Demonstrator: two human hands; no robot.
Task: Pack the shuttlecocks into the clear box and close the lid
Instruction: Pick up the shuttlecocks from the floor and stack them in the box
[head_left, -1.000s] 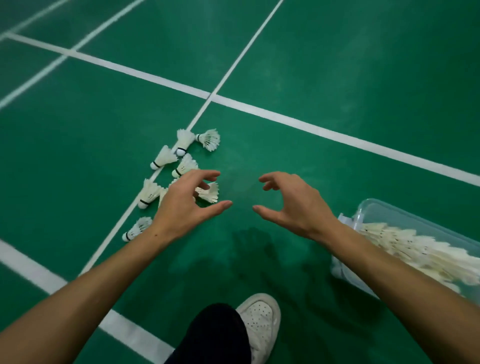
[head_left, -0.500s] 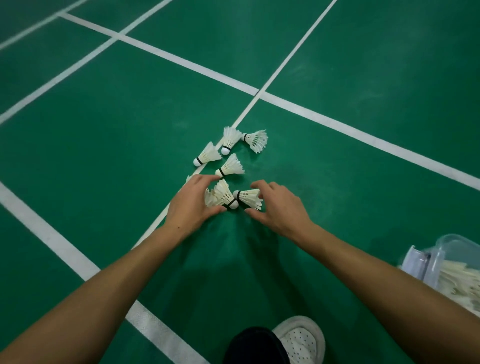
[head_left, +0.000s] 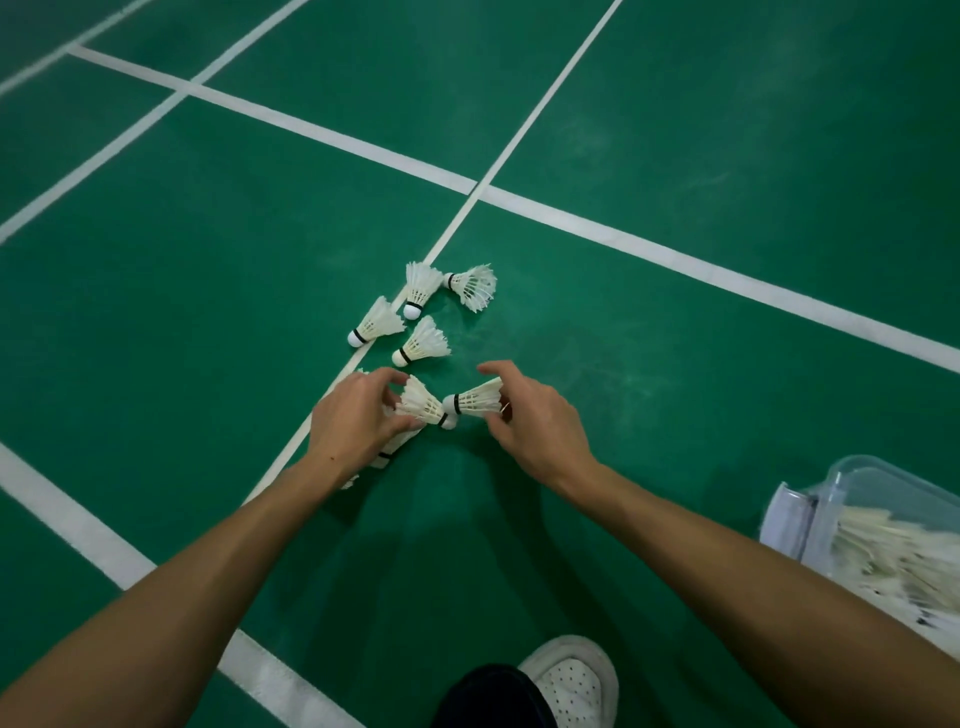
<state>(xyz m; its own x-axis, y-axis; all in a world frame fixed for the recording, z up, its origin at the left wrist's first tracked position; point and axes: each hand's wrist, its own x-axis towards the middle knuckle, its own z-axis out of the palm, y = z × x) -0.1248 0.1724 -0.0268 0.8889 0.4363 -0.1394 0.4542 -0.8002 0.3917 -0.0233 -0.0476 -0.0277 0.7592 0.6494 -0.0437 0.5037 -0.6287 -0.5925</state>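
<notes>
On green court floor (head_left: 675, 364), left hand (head_left: 353, 421) and right hand (head_left: 535, 421) each pinch a white feathered shuttlecock (head_left: 423, 402), corks touching; four more lie beyond; clear box (head_left: 878, 525), part-filled, sits far right

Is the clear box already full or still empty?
Partly filled: white shuttlecocks lie inside the clear box. Its far end is out of frame.

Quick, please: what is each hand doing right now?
Left hand: grips a shuttlecock.
Right hand: grips another shuttlecock.
</notes>
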